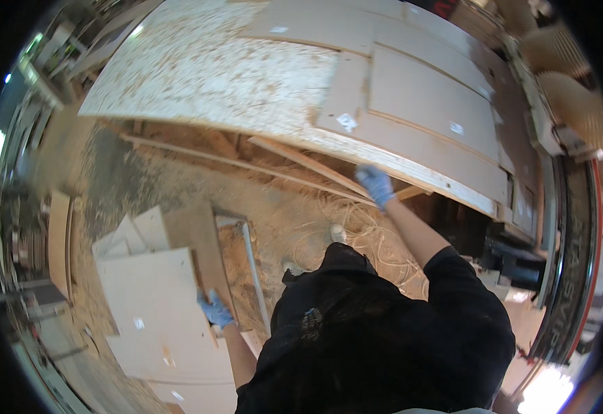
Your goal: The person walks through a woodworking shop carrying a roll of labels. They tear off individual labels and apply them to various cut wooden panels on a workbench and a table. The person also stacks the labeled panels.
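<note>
My left hand (216,310), in a blue glove, is at the right edge of a large pale panel (153,290) on the low stack. Its fingers look apart, and its fingertips are close to or touching the panel's edge; contact is hard to judge. My right hand (375,185), gloved in blue too, is at the near edge of the big work table, whose bare chipboard top (212,76) shows at the left. That hand is smeared by motion, so its fingers are unclear. Several flat beige panels (432,100) with small white labels lie on the table's right part.
A brown board (201,238) and a metal frame bar (254,269) stand beside the low stack. Wooden braces (308,165) run under the table. Loose cords (384,252) lie on the dusty floor by my shoes. Machinery with ribbed hoses (563,96) stands at the right.
</note>
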### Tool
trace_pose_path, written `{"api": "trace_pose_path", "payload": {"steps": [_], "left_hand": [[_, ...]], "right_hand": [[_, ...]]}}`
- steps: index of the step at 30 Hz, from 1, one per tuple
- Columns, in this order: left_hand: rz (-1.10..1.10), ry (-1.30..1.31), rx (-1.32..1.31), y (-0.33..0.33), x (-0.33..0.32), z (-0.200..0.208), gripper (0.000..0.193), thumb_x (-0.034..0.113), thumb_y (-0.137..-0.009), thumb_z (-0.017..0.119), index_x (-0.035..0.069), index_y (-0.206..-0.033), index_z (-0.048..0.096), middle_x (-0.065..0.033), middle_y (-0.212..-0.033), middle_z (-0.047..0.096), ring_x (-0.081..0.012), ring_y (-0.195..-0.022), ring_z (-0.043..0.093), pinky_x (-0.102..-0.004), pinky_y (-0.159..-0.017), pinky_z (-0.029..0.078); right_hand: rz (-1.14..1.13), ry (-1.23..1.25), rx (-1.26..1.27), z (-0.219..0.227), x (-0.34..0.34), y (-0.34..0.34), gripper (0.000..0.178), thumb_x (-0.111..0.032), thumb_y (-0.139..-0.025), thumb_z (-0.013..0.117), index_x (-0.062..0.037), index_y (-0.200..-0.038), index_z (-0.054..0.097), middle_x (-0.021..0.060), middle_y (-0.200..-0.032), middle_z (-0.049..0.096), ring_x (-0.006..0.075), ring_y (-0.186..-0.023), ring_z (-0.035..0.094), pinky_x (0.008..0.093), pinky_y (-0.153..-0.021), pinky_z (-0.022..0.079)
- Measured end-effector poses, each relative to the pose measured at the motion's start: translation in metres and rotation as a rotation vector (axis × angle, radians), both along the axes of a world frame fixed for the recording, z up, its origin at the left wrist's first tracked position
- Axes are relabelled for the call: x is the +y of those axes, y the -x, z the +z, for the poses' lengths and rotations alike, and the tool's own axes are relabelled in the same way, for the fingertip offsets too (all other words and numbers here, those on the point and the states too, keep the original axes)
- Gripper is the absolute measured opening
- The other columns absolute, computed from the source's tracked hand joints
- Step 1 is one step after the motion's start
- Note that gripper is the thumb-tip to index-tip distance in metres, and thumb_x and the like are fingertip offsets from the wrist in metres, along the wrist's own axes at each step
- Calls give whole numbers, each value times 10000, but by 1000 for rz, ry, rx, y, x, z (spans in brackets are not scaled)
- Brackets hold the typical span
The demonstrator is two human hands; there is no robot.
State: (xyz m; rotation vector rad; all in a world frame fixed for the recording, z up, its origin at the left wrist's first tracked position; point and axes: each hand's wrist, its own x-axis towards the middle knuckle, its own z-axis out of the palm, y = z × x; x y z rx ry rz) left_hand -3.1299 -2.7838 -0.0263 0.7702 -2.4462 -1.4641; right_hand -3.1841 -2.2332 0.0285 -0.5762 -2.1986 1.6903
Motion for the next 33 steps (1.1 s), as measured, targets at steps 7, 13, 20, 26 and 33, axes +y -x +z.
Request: {"api": "trace_pose_path", "payload": {"steps": [7, 13, 20, 26, 33], "left_hand": [[-833, 37, 150, 156, 251, 36, 513, 176, -803, 639, 16, -1252, 448, -150, -1267, 477, -260, -1183, 442, -337, -1004, 329], [-1210, 184, 281, 232, 437, 86, 571, 239, -786, 654, 27, -1267, 431, -162, -1263, 482, -291, -1169, 459, -348, -997, 350], [-1278, 247, 114, 274, 587, 98, 673, 335, -797, 630, 26, -1326, 350, -175, -1326, 410, -305, -1225, 395, -352, -1018, 322], [-1145, 302, 60, 269, 625, 108, 703, 380, -762, 655, 6, -1298, 393, -184, -1346, 383, -311, -1259, 344, -358, -1048, 285], [-1174, 232, 103, 222, 574, 101, 717, 393, -785, 621, -5, -1320, 356, -194, -1369, 342, -324, -1276, 311, -391, -1051, 267]], "right_hand": [[-787, -147, -362, 45, 247, -96, 508, -162, -782, 615, -22, -1247, 463, 181, -1130, 570, 213, -877, 607, 298, -734, 497], [-910, -443, -586, 40, 401, -145, 679, -354, -731, 653, -44, -1292, 427, 192, -1283, 471, 303, -1148, 491, 333, -957, 390], [-1103, -468, -772, 48, 443, -153, 693, -457, -706, 647, -109, -1272, 450, 165, -1306, 438, 305, -1196, 432, 360, -990, 355], [-1168, -598, -732, 53, 423, -147, 606, -471, -715, 639, -154, -1213, 502, 142, -1224, 506, 300, -1152, 450, 389, -959, 362], [-1021, -680, -557, 49, 427, -185, 481, -436, -717, 641, -163, -1110, 593, 113, -1179, 549, 301, -1119, 464, 379, -952, 366]]}}
